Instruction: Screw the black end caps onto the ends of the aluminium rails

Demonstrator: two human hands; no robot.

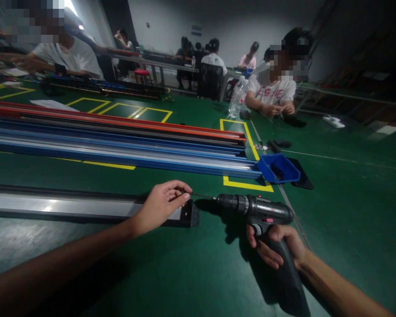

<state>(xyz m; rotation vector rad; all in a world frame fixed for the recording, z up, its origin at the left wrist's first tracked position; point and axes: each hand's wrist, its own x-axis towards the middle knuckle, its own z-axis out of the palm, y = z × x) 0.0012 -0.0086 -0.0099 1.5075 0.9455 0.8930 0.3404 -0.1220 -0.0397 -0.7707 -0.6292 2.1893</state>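
Across smooth green tabletop [198, 268], left fingers [187, 193] pinch a slim metal bit [203, 195]; right fingers [273, 259] grip a drill [267, 211].

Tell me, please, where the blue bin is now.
In the head view, the blue bin sits right of centre, beyond the drill, by the blue rails.

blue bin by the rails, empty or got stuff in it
Not empty: small dark pieces lie in the bottom of the open blue bin, though not up to its rim.
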